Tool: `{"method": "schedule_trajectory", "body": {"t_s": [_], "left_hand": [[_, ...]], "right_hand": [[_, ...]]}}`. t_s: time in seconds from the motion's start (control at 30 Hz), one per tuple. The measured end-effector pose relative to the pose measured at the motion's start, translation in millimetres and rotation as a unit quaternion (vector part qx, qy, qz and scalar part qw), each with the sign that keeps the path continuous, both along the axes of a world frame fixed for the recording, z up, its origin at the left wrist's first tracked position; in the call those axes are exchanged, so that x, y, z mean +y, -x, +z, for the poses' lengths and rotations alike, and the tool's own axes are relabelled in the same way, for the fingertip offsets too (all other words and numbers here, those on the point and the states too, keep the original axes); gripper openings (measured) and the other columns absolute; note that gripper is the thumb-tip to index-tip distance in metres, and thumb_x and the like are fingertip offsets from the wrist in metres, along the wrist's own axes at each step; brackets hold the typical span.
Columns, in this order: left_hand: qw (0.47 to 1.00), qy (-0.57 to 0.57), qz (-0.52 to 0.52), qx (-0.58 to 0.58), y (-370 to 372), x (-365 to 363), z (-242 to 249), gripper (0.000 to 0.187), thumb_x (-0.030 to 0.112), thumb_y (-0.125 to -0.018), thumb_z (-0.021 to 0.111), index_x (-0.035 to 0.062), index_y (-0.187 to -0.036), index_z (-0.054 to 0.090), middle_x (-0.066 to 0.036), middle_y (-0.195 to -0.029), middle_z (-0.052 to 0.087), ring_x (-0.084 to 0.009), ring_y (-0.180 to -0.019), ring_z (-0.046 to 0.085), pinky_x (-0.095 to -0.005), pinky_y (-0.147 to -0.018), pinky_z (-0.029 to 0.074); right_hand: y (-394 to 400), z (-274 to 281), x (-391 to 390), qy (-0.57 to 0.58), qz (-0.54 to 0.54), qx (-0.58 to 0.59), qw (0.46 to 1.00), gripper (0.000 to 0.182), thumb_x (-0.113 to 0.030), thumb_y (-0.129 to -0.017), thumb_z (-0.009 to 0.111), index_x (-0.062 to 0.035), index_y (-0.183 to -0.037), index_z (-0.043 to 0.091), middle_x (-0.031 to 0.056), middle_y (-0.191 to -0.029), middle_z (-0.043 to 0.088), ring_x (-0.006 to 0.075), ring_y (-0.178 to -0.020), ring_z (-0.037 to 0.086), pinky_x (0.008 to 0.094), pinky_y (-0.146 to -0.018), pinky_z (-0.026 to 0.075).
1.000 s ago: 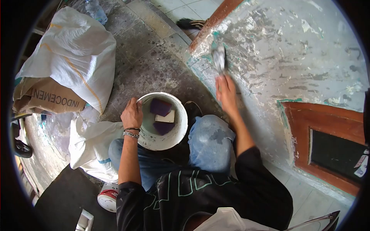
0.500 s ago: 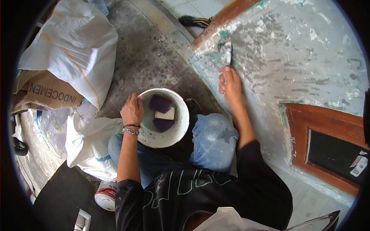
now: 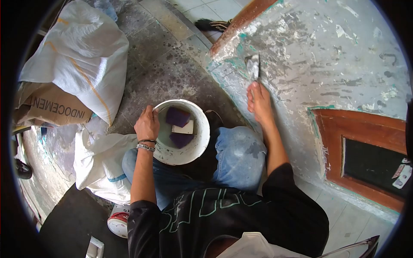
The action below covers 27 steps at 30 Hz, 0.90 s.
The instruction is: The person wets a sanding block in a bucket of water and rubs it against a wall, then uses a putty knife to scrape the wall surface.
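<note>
My left hand (image 3: 147,124), a bracelet at its wrist, is closed over the left rim of a white bucket (image 3: 201,144) between my knees. Inside the bucket lie two purple pieces (image 3: 177,117) with a cream-coloured block (image 3: 184,127) between them. Out to the right, my right hand (image 3: 261,103) grips the handle of a putty knife (image 3: 253,68). Its blade, smeared with pale material, overlaps the lower edge of the scuffed grey wall (image 3: 314,73), where flaked paint and green traces show.
A large white sack (image 3: 90,56) and a brown INDOCEMENT bag (image 3: 56,105) stand at the left. Nearer me are a crumpled white sack (image 3: 101,161) and a paint can (image 3: 119,221). A brown wooden frame (image 3: 333,146) is set in the wall at right.
My right hand and the putty knife have come a little down along the wall toward me. My left hand keeps its hold on the bucket rim.
</note>
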<state>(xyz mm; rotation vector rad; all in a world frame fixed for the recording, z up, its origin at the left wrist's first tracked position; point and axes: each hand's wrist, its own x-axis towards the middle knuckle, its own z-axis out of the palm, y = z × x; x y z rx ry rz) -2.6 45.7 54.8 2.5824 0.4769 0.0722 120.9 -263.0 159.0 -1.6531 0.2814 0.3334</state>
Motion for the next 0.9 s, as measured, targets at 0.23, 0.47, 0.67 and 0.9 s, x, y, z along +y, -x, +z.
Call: {"method": "schedule_trajectory", "body": {"t_s": [0.23,0.47,0.67,0.9], "left_hand": [[1.000,0.023,-0.005,-0.020,1.1,0.3,-4.0,0.020,0.029,-0.093,0.051,0.0084,-0.091,0.051,-0.015,-0.089,0.062,-0.0396,-0.080,0.061,-0.0490,-0.063,0.048],[1.000,0.013,-0.004,-0.013,-0.9,-1.9,-2.8,0.022,0.031,-0.093,0.049,0.0085,-0.091,0.050,-0.014,-0.090,0.062,-0.0394,-0.080,0.061,-0.0492,-0.063,0.048],[1.000,0.008,-0.002,-0.001,2.0,-0.1,-2.9,0.023,0.031,-0.094,0.049,0.0087,-0.091,0.050,-0.014,-0.090,0.062,-0.0394,-0.081,0.061,-0.0501,-0.064,0.047],[1.000,0.006,0.000,-0.011,4.3,2.1,-2.6,0.021,0.030,-0.093,0.050,0.0093,-0.092,0.051,-0.014,-0.090,0.062,-0.0392,-0.080,0.061,-0.0495,-0.063,0.047]], "right_hand": [[-8.7,-0.7,5.0,-0.006,0.003,0.004,1.000,0.034,-0.037,-0.098,0.045,-0.0070,-0.082,0.048,-0.0029,-0.059,0.038,0.0052,-0.040,0.032,0.0224,-0.034,0.026],[-20.8,5.8,8.5,0.032,0.020,0.028,0.999,0.034,-0.038,-0.097,0.046,-0.0072,-0.082,0.049,-0.0025,-0.060,0.040,0.0057,-0.041,0.034,0.0235,-0.034,0.028],[-13.0,6.1,-9.9,0.064,0.046,0.007,0.997,0.035,-0.037,-0.097,0.046,-0.0077,-0.079,0.049,-0.0032,-0.057,0.040,0.0062,-0.038,0.033,0.0233,-0.033,0.026],[-50.7,23.2,57.4,0.035,0.104,-0.058,0.992,0.032,-0.037,-0.097,0.048,-0.0086,-0.081,0.048,-0.0016,-0.062,0.043,0.0056,-0.041,0.035,0.0230,-0.036,0.030]]}}
